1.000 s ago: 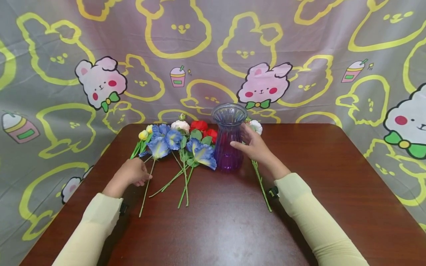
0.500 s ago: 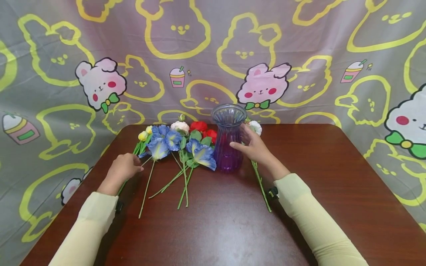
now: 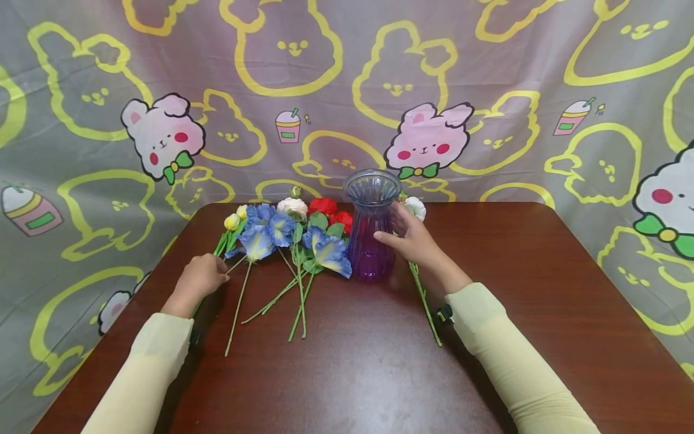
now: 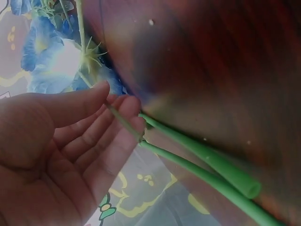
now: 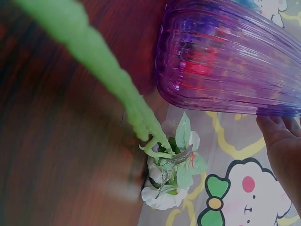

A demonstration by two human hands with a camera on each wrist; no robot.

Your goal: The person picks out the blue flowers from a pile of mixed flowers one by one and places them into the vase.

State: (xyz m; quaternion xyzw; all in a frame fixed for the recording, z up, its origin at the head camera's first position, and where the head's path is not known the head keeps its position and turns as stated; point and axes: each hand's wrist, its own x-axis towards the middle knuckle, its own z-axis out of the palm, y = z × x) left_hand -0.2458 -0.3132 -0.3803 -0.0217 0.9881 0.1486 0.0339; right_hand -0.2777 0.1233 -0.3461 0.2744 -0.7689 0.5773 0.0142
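At the left of the bunch, my left hand pinches the thin stem of a blue flower; the left wrist view shows the stem running under the thumb and across the fingers. Thick green stems of the yellow tulips pass beside that hand. My right hand holds the right side of a purple glass vase, thumb in front and fingers partly hidden behind. The vase stands upright on the table. A white flower lies beyond the right hand, its stem passing under the wrist.
Other blue flowers, red flowers and a pale pink flower lie with crossed stems left of the vase. The brown table ends at a patterned curtain at the back and sides.
My left hand has moved left and slightly away from the front blue flower's stem to another blue flower's stem, which it now pinches. The right hand and vase have stayed put.
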